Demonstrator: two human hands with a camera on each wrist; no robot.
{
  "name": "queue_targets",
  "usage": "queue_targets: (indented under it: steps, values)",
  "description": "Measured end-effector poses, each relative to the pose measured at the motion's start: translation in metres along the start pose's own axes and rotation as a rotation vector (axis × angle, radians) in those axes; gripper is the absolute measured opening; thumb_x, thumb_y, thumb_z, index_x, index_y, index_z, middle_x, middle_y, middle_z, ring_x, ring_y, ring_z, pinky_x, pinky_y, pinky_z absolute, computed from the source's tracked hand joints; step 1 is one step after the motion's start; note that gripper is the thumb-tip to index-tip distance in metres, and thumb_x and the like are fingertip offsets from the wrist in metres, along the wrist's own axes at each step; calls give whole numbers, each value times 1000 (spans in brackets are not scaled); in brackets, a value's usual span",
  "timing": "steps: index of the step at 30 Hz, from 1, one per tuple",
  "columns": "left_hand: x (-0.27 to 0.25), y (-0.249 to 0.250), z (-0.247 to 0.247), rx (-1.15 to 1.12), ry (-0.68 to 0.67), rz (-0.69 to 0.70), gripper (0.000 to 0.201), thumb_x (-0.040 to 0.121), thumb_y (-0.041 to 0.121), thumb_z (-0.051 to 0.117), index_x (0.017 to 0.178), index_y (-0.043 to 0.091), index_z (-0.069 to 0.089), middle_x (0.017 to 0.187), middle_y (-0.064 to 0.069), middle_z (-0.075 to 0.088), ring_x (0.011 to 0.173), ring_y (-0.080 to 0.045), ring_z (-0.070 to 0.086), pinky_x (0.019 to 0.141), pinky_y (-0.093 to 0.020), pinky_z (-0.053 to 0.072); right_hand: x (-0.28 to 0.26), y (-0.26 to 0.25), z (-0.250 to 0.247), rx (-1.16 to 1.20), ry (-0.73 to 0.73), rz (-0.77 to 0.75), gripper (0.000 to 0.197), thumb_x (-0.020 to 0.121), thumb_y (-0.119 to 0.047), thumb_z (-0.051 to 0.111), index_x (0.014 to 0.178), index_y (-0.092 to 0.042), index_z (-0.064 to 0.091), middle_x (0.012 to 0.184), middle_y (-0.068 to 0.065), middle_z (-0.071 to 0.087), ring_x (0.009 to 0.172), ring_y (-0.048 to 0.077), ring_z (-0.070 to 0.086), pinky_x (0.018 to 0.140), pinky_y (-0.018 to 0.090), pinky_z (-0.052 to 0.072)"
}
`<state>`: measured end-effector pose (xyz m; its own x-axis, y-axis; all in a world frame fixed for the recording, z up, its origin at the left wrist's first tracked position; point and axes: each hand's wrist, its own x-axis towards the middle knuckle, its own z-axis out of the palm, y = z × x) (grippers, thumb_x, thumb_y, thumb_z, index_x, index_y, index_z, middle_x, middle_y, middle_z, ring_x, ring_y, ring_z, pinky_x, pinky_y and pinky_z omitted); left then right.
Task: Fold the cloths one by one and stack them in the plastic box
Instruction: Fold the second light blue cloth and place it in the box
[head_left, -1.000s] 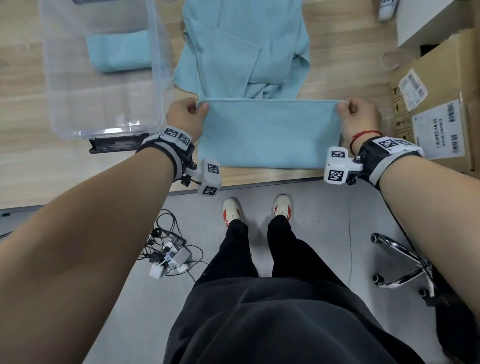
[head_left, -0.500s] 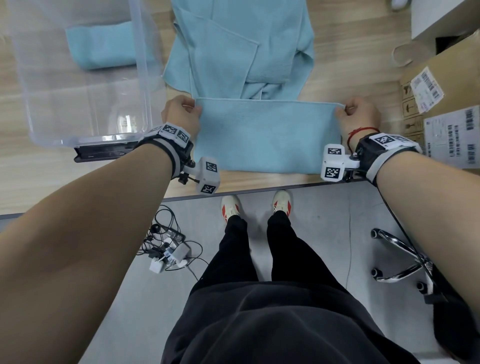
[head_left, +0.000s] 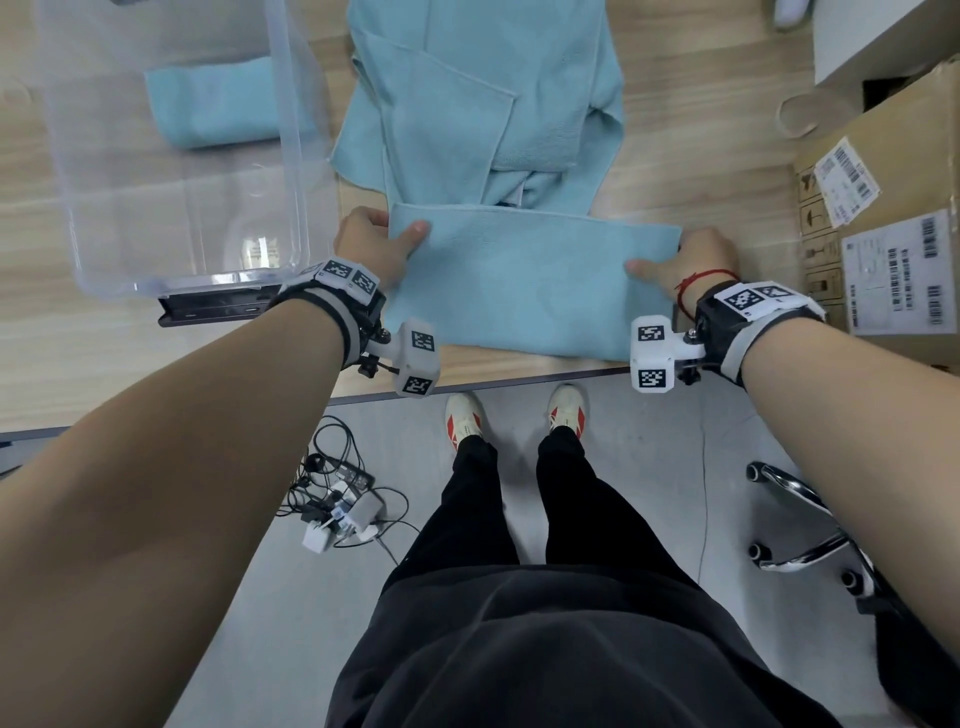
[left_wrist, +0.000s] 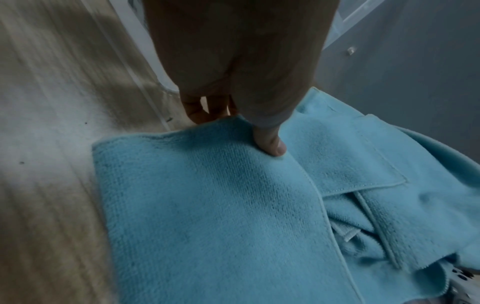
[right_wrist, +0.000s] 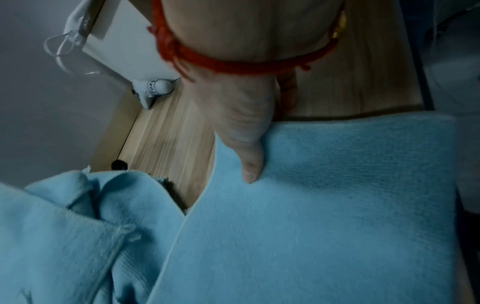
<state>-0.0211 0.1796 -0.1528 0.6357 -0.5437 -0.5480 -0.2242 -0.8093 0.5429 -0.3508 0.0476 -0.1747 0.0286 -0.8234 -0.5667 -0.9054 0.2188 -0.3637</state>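
A light blue cloth (head_left: 524, 283) (left_wrist: 221, 216) (right_wrist: 337, 205), folded once into a wide strip, lies at the table's near edge. My left hand (head_left: 371, 244) (left_wrist: 233, 115) pinches its left end, thumb on top, fingers tucked under. At the right end my right hand (head_left: 685, 262) (right_wrist: 246, 139) pinches the cloth the same way. Behind the strip sits a loose pile of blue cloths (head_left: 483, 114) (left_wrist: 389, 205) (right_wrist: 78, 236). The clear plastic box (head_left: 291, 156) stands at the left with one folded blue cloth (head_left: 218, 104) inside.
Cardboard boxes (head_left: 883, 218) with labels stand close to my right hand. A black flat device (head_left: 213, 312) lies under the plastic box's near edge. Below the table edge (head_left: 467, 384) are my legs, floor cables (head_left: 337, 499) and a chair base (head_left: 800, 545).
Both hands have shifted from the cloth's far corners to its side ends. The thumbs now lie on top of the cloth, and the right end has come inward a little.
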Motion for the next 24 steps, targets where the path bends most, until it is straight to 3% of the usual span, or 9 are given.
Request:
queue_targets:
  steps: [4,8,11,14,17,19,21,24]
  values:
    - [-12,0,-6,25,-46,85,28,84,49,66,92,22,66,78,8,63,76,-16,60,70,-26,46,-11,7,-2,115,36,-55,42,76,-41,75,98,-7,66,98,12,71,90,30,67,79,38,54]
    - [-26,-7,-6,-10,-96,132,36,83,49,66,105,20,68,92,2,68,94,-25,66,85,-37,54,-23,19,-11,239,69,-56,45,83,-40,68,115,-10,60,112,9,67,99,27,65,88,39,53]
    - [-33,-15,0,114,-77,113,39,88,40,64,117,14,60,100,-2,64,99,-27,63,82,-30,47,-30,34,-11,219,-66,-47,32,82,-35,74,106,-15,68,103,7,71,91,25,68,85,40,56]
    - [-42,-16,7,134,-65,36,59,83,41,71,128,12,47,118,-6,61,106,-24,59,92,-34,48,-36,40,-13,134,-69,-52,19,85,-27,70,96,-12,69,96,9,70,86,26,66,77,34,53]
    - [-50,-12,13,227,97,85,63,75,38,78,122,12,46,120,-8,55,104,-24,56,91,-34,47,-36,40,-19,200,61,-14,30,90,-30,58,109,-8,63,100,5,66,88,25,62,73,29,46]
    - [-58,-3,22,239,152,242,49,75,30,77,112,14,50,110,-7,54,95,-22,54,83,-31,44,-38,39,-21,251,57,4,38,89,-35,60,116,-9,59,108,6,67,94,26,64,75,27,46]
    - [-67,8,40,276,17,404,35,76,25,74,104,17,54,95,-2,52,84,-18,51,78,-31,43,-42,41,-22,232,-9,-18,42,87,-35,66,120,-11,61,115,5,68,101,24,65,79,25,45]
    - [-80,20,72,360,-277,558,33,77,27,75,106,22,58,94,-1,51,77,-16,49,81,-33,45,-46,45,-23,182,-27,-46,40,88,-28,68,123,-11,63,121,6,67,106,24,64,80,22,42]
